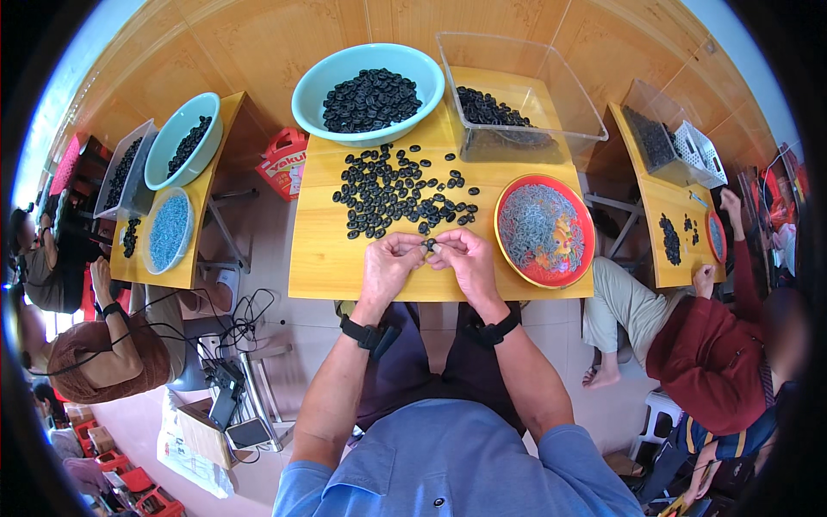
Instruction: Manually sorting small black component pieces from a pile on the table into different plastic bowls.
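My left hand (390, 265) and my right hand (466, 264) meet over the near edge of a yellow table (323, 258). Their fingertips are pinched together on one small black oval part (428, 246), mostly covered by the fingers. Just beyond them a loose spread of similar black oval parts (379, 194) lies on the tabletop. To the right of my right hand stands a red round tray (589, 246) with a patterned bottom, holding a heap of thin grey-blue pieces (536, 215) too fine to make out singly.
At the table's back are a light-blue basin (303, 103) of black parts and a clear plastic bin (586, 129) with more. Side tables (207, 194) hold similar basins. A person in brown (112, 358) sits left, one in dark red (706, 362) right. Cables (245, 314) hang at lower left.
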Demonstrator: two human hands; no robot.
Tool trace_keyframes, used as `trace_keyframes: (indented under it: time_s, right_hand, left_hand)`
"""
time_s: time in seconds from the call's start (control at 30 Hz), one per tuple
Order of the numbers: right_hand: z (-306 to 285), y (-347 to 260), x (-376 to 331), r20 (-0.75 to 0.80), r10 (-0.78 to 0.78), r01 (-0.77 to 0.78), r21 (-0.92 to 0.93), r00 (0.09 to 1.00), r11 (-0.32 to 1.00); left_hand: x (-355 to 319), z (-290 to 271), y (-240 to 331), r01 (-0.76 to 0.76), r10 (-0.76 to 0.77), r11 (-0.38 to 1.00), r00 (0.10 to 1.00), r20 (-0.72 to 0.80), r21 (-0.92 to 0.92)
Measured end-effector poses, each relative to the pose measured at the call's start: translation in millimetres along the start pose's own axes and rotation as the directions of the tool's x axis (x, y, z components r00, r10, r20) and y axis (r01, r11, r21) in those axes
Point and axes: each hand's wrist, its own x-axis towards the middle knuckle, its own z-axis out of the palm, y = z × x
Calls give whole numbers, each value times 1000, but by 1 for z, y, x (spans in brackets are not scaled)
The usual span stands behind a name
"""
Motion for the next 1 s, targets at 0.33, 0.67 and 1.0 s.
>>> trace_keyframes:
  time_s: [0.33, 0.67, 1.0]
  right_hand:
    - [0, -1, 0, 6, -7, 7, -10, 1000, 1000]
    - [-4, -17, 0, 38, 97, -94, -64, 995, 994]
    - [-8, -13, 4, 90, 140, -127, -137, 986, 982]
  left_hand:
    - [0, 1, 3, 26, -26, 1000, 999, 25, -12]
    - [-8, 2, -5, -164, 134, 940, 984, 118, 298]
    - [-12, 7, -1, -274, 242, 833, 962, 129, 481]
